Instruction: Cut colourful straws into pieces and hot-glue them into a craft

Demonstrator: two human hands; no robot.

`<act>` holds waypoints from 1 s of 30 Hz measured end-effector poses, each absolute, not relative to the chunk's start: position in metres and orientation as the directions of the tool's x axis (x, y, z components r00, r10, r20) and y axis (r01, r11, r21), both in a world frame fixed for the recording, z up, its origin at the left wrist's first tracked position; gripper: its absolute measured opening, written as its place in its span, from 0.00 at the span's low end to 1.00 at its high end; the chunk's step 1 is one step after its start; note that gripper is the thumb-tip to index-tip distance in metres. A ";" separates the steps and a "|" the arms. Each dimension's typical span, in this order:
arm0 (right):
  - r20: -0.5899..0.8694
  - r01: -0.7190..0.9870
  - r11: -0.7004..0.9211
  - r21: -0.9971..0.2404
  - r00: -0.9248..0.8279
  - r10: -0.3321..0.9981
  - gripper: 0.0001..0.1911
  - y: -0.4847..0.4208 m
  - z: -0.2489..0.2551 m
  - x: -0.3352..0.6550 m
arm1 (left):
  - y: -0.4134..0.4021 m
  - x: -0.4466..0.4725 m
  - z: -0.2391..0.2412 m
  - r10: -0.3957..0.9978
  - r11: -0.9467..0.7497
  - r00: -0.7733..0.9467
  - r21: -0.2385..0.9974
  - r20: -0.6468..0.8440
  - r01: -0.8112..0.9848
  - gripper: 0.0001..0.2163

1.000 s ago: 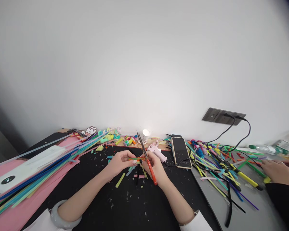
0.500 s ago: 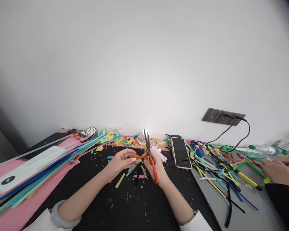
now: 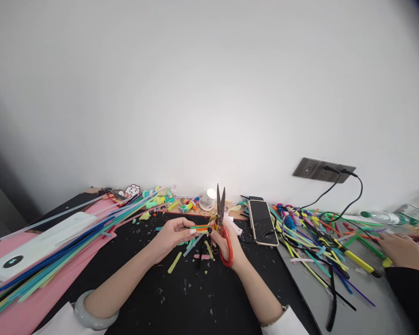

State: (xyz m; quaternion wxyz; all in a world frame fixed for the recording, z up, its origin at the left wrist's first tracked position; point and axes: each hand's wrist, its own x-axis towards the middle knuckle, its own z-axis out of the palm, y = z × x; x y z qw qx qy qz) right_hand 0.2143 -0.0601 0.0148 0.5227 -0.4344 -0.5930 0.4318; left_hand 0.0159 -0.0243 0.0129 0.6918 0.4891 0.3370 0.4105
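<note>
My left hand pinches a short bundle of orange and green straw pieces, held level above the black mat. My right hand grips red-handled scissors. Their blades point straight up, slightly parted, right at the bundle's right end. Both hands touch the bundle. Several cut straw bits lie on the mat just under the hands.
A pile of long coloured straws lies on pink paper at left. A phone and a white glue gun sit behind my hands. Another person's hand rests among straws on the grey surface at right. Cables run to a wall socket.
The scissors have swung from leaning left to standing upright, and my right hand has shifted slightly right. My left hand kept hold of the bundle.
</note>
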 end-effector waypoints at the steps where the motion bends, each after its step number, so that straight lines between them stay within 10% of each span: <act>1: 0.234 0.048 0.238 -0.970 -0.075 0.969 0.15 -0.060 0.016 0.214 | -0.024 0.016 0.014 0.901 0.179 0.430 0.956 -0.065 -0.232 0.17; 30: 0.238 0.046 0.244 -0.969 -0.115 0.965 0.10 -0.059 0.008 0.214 | -0.029 0.020 0.023 0.926 0.041 0.378 0.991 0.009 -0.125 0.18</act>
